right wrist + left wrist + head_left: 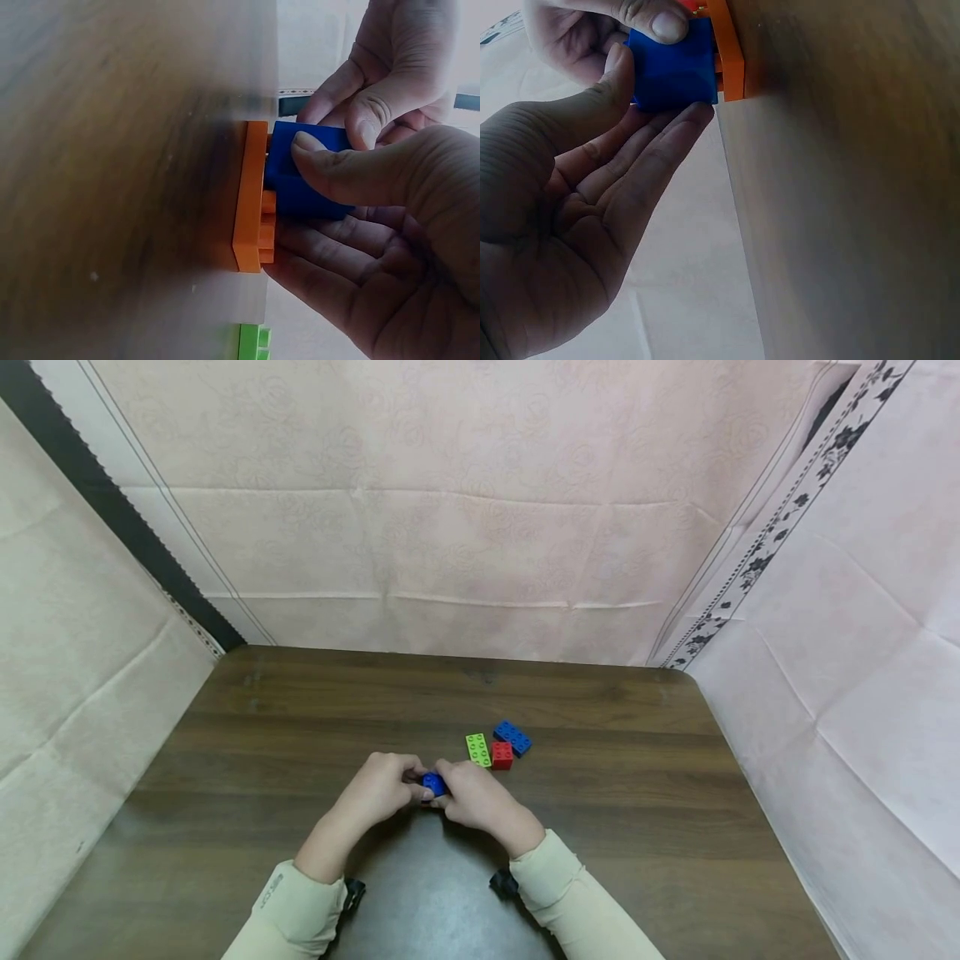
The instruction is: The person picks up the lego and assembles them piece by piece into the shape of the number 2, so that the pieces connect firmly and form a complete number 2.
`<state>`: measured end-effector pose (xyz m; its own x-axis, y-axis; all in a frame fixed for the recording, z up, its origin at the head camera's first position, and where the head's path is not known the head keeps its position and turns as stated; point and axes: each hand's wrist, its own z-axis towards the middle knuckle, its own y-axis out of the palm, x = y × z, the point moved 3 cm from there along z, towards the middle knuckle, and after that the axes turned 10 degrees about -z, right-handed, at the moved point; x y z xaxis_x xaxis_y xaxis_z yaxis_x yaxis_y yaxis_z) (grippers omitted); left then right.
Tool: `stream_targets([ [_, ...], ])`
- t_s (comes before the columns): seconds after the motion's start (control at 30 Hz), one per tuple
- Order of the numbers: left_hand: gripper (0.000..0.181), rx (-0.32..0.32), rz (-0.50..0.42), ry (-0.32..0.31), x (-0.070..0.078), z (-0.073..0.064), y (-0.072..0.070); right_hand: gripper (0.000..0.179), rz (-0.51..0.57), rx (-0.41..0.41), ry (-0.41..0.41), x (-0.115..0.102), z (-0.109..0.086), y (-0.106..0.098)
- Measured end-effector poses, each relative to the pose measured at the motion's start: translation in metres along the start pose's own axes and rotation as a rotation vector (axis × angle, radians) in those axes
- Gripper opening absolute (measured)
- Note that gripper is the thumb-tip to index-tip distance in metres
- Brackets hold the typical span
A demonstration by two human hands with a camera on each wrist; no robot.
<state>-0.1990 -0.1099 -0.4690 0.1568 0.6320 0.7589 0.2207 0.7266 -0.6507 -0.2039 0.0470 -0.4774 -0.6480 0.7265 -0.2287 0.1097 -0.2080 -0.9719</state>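
- Pale sleeves [294, 906] framed left grip [382, 787] and right grip [476, 797], both pinching a blue block [676, 71].
- It met an orange plate [733, 60] on the surface [615, 777], apparently half-joined.
- Green brick [477, 750], red brick [502, 756], second blue brick [512, 737] lay unattached.

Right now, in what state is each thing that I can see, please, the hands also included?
Left hand: holding the near blue block.
Right hand: holding the same block.
Near blue block: held at the orange piece, a narrow gap showing between.
Orange piece: flat, studs up, some bare.
Green block: studs up, not held.
Red block: studs up, not held.
Far blue block: studs up, not held.
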Motion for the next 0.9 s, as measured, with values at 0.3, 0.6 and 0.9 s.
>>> stream_targets([
  [0.3, 0.012, -0.009, 0.004, -0.028, 0.0029, 0.0004, -0.0006, 0.018, 0.008, -0.033, 0.018, -0.0007, 0.0005, -0.0003],
  [0.6, 0.014, -0.024, -0.011, -0.048, 0.0013, 0.0011, -0.0024, 0.021, -0.029, -0.026, 0.005, -0.0012, 0.0018, 0.0024],
  [0.9, 0.014, -0.030, -0.049, -0.067, -0.0016, 0.0023, -0.0032, 0.021, -0.038, -0.027, 0.010, -0.0021, 0.0019, 0.0024],
])
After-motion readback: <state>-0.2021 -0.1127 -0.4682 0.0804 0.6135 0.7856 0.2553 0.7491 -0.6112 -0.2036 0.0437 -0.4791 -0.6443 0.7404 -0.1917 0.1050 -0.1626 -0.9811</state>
